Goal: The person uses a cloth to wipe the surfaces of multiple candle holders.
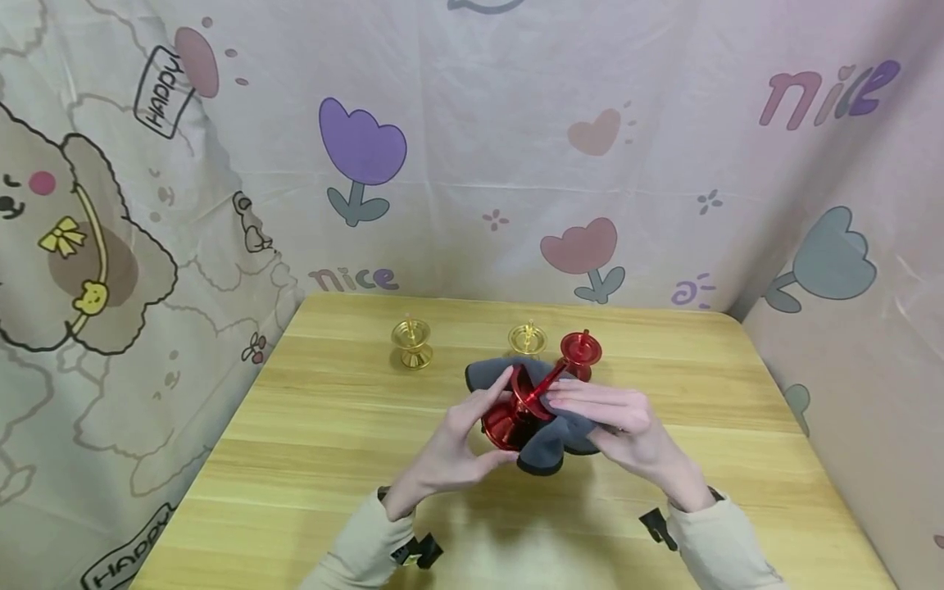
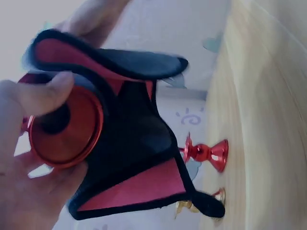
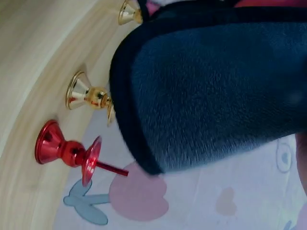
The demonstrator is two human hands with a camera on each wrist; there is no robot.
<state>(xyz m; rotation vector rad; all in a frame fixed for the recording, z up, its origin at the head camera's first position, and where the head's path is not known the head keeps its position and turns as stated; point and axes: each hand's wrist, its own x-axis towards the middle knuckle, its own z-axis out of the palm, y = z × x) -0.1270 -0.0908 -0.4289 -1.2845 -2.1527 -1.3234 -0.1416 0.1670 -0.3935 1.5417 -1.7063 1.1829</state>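
Observation:
A shiny red candle holder [image 1: 503, 424] with a thin spike is tilted in the air over the table. My left hand [image 1: 456, 442] grips it, fingers at the dish rim and thumb by the base. In the left wrist view its round base [image 2: 84, 139] faces the camera. With my right hand [image 1: 636, 428] I pinch a grey plush cloth [image 1: 544, 449] against the dish, fingers laid over the rim. Black trim edges the cloth, and its underside [image 2: 139, 186] shows pink in the left wrist view. In the right wrist view the cloth [image 3: 211, 91] hides most of the holder.
Behind my hands, a second red candle holder [image 1: 581, 351] and a gold one [image 1: 527, 338] stand close together. Another gold candle holder [image 1: 413, 342] is upright farther left. A printed fabric backdrop [image 1: 472, 205] borders the wooden table [image 1: 295, 459] at the back and sides.

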